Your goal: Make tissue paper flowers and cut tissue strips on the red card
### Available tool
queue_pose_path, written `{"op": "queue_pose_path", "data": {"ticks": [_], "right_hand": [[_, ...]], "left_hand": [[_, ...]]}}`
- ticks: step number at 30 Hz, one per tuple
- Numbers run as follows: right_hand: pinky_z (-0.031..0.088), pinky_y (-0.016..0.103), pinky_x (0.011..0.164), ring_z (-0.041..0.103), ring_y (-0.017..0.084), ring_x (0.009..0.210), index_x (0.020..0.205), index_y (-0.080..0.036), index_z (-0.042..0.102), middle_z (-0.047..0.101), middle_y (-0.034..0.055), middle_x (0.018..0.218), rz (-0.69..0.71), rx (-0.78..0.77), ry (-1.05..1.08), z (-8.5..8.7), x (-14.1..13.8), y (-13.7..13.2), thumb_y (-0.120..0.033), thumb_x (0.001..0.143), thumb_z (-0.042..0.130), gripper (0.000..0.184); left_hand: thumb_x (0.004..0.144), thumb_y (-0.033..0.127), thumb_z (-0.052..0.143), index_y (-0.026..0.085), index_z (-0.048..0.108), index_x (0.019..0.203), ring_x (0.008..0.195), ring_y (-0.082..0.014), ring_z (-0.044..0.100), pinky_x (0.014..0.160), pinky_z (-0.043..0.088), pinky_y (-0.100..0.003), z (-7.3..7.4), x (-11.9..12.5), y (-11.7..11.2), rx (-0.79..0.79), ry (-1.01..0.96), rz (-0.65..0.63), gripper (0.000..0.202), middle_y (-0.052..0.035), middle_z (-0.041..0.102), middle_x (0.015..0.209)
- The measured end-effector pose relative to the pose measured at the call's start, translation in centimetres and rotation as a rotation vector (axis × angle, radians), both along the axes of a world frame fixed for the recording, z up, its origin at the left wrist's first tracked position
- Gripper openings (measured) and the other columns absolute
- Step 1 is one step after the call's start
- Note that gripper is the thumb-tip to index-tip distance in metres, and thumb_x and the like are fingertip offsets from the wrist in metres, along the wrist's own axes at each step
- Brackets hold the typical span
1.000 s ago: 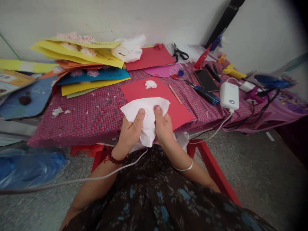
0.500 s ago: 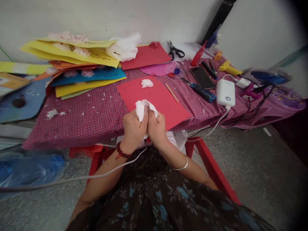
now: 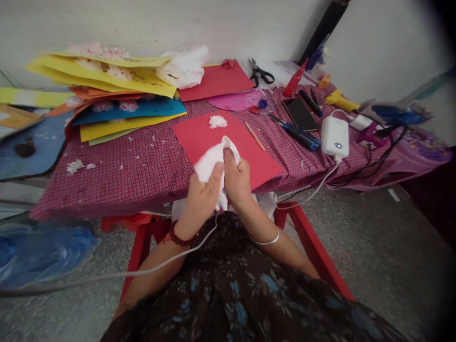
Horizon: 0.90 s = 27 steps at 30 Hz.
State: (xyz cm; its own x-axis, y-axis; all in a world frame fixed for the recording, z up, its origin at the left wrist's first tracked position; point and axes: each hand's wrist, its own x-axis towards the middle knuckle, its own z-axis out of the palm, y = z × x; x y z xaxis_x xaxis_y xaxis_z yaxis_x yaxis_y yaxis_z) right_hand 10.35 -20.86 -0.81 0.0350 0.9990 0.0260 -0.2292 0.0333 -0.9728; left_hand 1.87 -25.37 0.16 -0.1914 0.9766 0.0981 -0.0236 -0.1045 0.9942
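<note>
A crumpled white tissue (image 3: 211,161) is gripped between both hands, over the near part of a red paper sheet (image 3: 194,135). My left hand (image 3: 204,194) is closed on its near left side, thumb on top. My right hand (image 3: 237,178) pinches the tissue's right side, thumb pointing away from me; the tips of most fingers are hidden under the tissue. On the red sheet, beyond the hands, lies a small fluffy white clump (image 3: 218,122). A thin wooden stick (image 3: 254,135) rests on the sheet's right edge.
Stacked coloured papers (image 3: 131,111) with white tufts fill the back left. Scissors (image 3: 261,75) lie at the back. To the right are a phone (image 3: 300,114), a blue cutter (image 3: 299,136), a white power bank (image 3: 335,136) and a yellow glue gun (image 3: 341,101). A cable (image 3: 156,259) crosses my left forearm.
The tissue, bunched between the two fists before, is now spread wider, with more of it showing to the left. My hands have turned and moved slightly apart.
</note>
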Motion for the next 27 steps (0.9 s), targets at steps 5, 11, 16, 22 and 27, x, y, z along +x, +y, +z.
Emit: {"op": "queue_pose_path", "data": {"ticks": [5, 11, 16, 22, 27], "right_hand": [[0.043, 0.027, 0.050, 0.051, 0.014, 0.058, 0.075, -0.023, 0.058, 0.054, -0.0004, 0.062, 0.057, -0.098, 0.085, -0.2, 0.3, -0.4, -0.069, 0.088, 0.060, 0.049], [0.035, 0.028, 0.047, 0.043, 0.014, 0.054, 0.073, -0.026, 0.050, 0.043, -0.0027, 0.058, 0.026, -0.075, -0.028, -0.8, 0.3, -0.7, -0.072, 0.090, 0.057, 0.050], [0.045, 0.031, 0.060, 0.054, 0.017, 0.065, 0.076, -0.025, 0.060, 0.056, 0.0002, 0.068, 0.160, -0.006, -0.001, -0.5, 2.5, 0.3, -0.075, 0.084, 0.065, 0.051], [0.049, 0.031, 0.079, 0.061, 0.017, 0.090, 0.103, -0.024, 0.072, 0.068, 0.0031, 0.096, 0.398, 0.256, -0.179, 3.0, 5.5, 1.8, -0.071, 0.086, 0.067, 0.051], [0.036, 0.026, 0.055, 0.046, 0.011, 0.063, 0.076, -0.021, 0.058, 0.052, -0.0031, 0.069, 0.654, 0.149, -0.204, 2.9, 3.4, 0.9, -0.077, 0.079, 0.069, 0.057]], "left_hand": [[0.088, 0.070, 0.068, 0.021, 0.069, 0.080, 0.090, -0.0258, 0.075, 0.071, 0.063, -0.035, 1.0, -1.3, 0.5, -0.094, -0.181, 0.126, 0.050, -0.0058, 0.072, 0.072], [0.089, 0.049, 0.074, 0.024, 0.067, 0.087, 0.076, -0.0170, 0.072, 0.065, 0.058, -0.028, 0.8, -2.6, 1.0, 0.040, -0.278, 0.188, 0.027, -0.0005, 0.071, 0.076], [0.094, 0.048, 0.070, 0.023, 0.065, 0.081, 0.053, -0.0104, 0.053, 0.047, 0.041, -0.022, 1.0, -4.2, 0.3, 0.055, -0.116, 0.197, 0.029, 0.0035, 0.059, 0.063], [0.094, 0.048, 0.069, 0.020, 0.073, 0.088, 0.055, -0.0119, 0.053, 0.047, 0.040, -0.022, 2.1, -5.2, -0.3, -0.037, 0.043, -0.072, 0.029, -0.0011, 0.066, 0.070], [0.087, 0.051, 0.075, 0.017, 0.074, 0.081, 0.049, -0.0103, 0.050, 0.042, 0.036, -0.021, 2.6, -5.2, -0.2, -0.129, -0.019, -0.206, 0.035, -0.0012, 0.063, 0.063]]}}
